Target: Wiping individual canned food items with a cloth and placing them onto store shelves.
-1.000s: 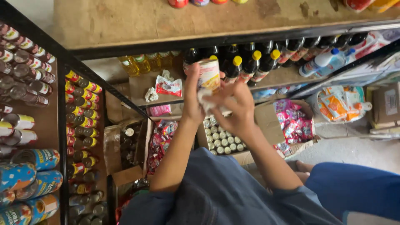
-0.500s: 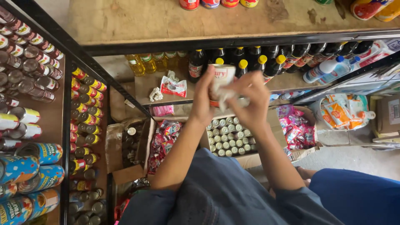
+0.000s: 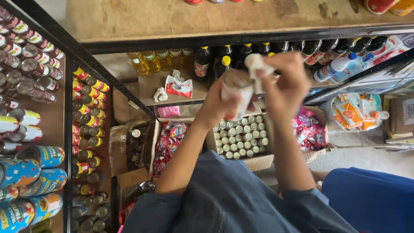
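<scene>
Centre of the frame, above the box of small bottles [image 3: 241,136]: the left hand [image 3: 222,103] has its grip closed round a pale bottle [image 3: 236,97] while the right hand [image 3: 286,86] pinches a white cloth [image 3: 258,67] at its top, mid-wipe by the look of it.

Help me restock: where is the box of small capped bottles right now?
In the head view, the box sits on the floor at centre, below the left hand, between two boxes of red sachets.

jar [image 3: 236,92]: blurred, label unreadable | left hand [image 3: 217,105] hides its base
</scene>
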